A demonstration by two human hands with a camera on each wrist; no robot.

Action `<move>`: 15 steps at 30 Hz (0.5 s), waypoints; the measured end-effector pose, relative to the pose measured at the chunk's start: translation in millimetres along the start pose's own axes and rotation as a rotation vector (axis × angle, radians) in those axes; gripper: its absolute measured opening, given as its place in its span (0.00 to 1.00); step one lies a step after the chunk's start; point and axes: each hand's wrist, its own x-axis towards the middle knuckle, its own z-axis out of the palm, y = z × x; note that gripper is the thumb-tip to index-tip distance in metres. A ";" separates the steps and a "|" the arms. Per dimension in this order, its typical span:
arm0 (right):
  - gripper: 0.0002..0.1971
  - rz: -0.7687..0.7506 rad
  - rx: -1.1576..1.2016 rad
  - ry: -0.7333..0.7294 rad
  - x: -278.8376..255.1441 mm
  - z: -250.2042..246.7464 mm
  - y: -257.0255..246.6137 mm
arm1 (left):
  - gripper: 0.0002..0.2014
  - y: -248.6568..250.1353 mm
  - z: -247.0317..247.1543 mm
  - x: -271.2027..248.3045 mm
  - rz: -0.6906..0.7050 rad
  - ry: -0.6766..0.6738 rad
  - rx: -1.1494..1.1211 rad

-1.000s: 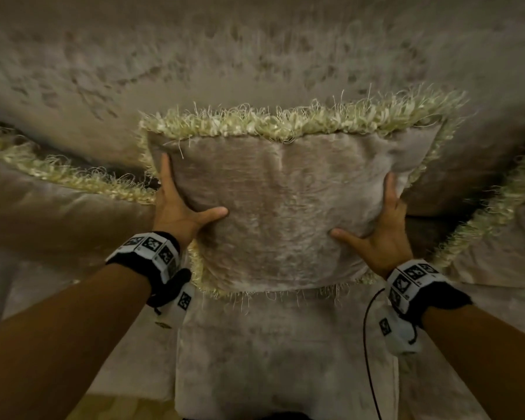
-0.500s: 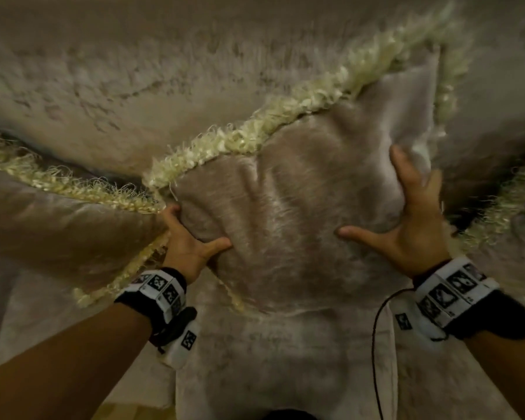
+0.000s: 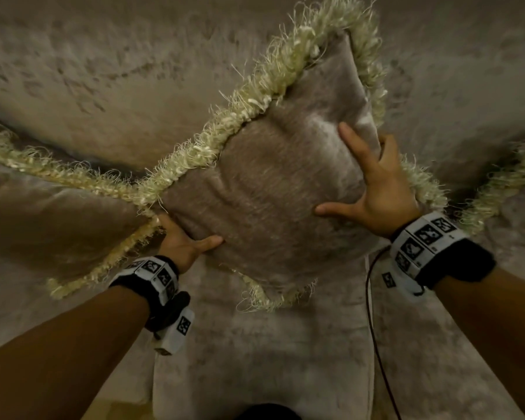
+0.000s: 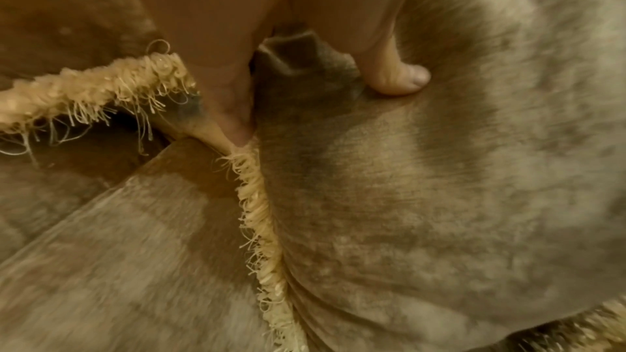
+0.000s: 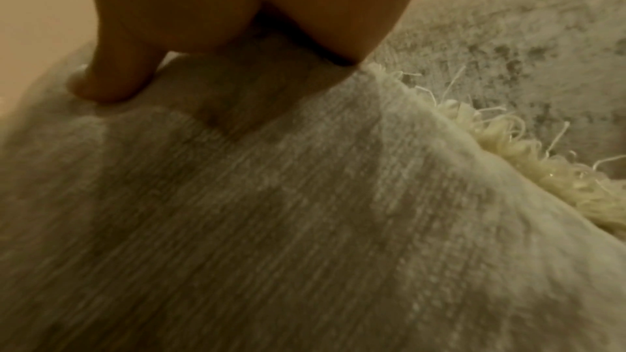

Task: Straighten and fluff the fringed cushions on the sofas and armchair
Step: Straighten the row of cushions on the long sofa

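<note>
Cushion (image 3: 270,192) tilted before sofa (image 3: 134,71) back; we are gripping its left corner with left hand (image 3: 185,242), right hand (image 3: 376,189) clasping its right edge.

Bare taupe velvet seat (image 3: 255,359) lies open below the tilted cream-fringed taupe cushion (image 3: 270,192). Leftward, second fringed cushion (image 3: 58,222) crowds against it at the left hand (image 3: 182,247). Rightward, dark gap before third fringed cushion (image 3: 503,183). Velvet sofa back (image 3: 134,71) close behind.

Cushion (image 3: 270,192) cloth is showing velvety, faintly shiny nap; fringe (image 3: 255,95) on its edge is looking silky, frayed; sofa (image 3: 103,71) behind is showing mottled plush.
</note>
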 end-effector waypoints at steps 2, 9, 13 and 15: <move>0.56 0.004 0.024 -0.001 -3.7 -3.1 2.9 | 0.61 7.5 -0.6 -5.5 -0.005 -0.002 -0.020; 0.50 0.073 -0.037 0.064 -44.4 -29.6 8.4 | 0.51 73.8 -2.6 -55.2 0.128 0.181 0.193; 0.48 0.213 -0.140 0.027 -92.5 -62.3 4.9 | 0.33 119.9 -2.4 -100.2 0.394 0.110 0.360; 0.48 0.286 -0.183 0.003 -124.6 -81.1 -2.5 | 0.27 138.3 0.4 -122.4 0.489 0.057 0.416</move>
